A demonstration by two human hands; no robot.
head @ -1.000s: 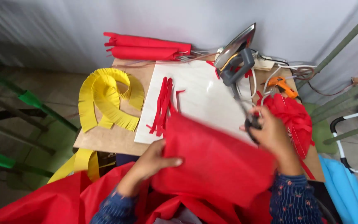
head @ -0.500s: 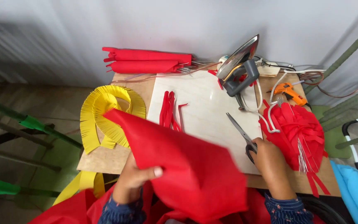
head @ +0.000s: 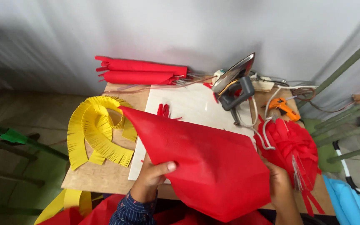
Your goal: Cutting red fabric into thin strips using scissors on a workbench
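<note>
I see the left hand [head: 153,174] closed on the lower left edge of a large red sheet [head: 201,166], thumb on top, fingers hidden underneath. The right hand [head: 279,180] sits at the sheet's right edge — mostly covered, so I cannot tell its grip or whether it holds anything else. The sheet is lifted above the surface [head: 101,177], one pointed corner aimed toward the yellow fringe strips [head: 98,131] at the left. It hides most of the white board [head: 192,106] beneath. An iron [head: 234,81] stands tilted at the board's far edge, with an orange glue gun [head: 284,107] beside it. A red fringed bundle [head: 290,150] lies just right of the sheet — red rolls [head: 140,71] rest against the wall.
</note>
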